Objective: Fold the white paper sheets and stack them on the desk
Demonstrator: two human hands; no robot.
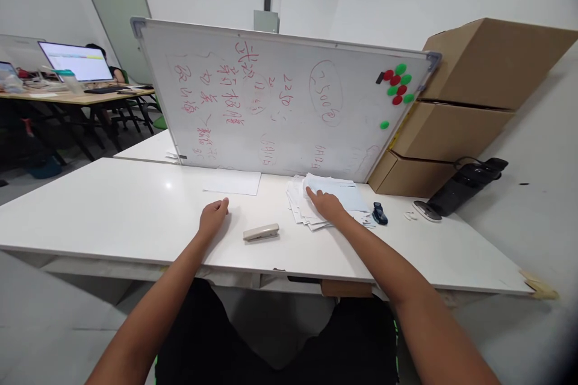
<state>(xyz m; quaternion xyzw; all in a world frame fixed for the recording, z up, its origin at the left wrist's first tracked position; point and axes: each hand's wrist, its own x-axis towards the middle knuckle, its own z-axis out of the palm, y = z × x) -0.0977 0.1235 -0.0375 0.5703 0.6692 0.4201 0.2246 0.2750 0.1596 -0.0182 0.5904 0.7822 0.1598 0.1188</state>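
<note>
My right hand (326,203) lies on a loose stack of white papers (336,197) on the white table (112,204), fingers stretched out and pressing the top sheets. My left hand (214,215) rests on the bare tabletop with its fingers curled loosely under, nothing visible in it. A beige stapler (261,233) lies between the two hands, nearer the front edge. A single white sheet (232,182) lies flat beyond my left hand. A small dark blue staple remover (379,213) sits just right of the paper stack.
A whiteboard (280,102) with red writing and red and green magnets leans upright at the back of the table. Stacked cardboard boxes (460,102) stand at the right, with a black device (465,183) beside them. A desk with a lit monitor (76,61) stands far left.
</note>
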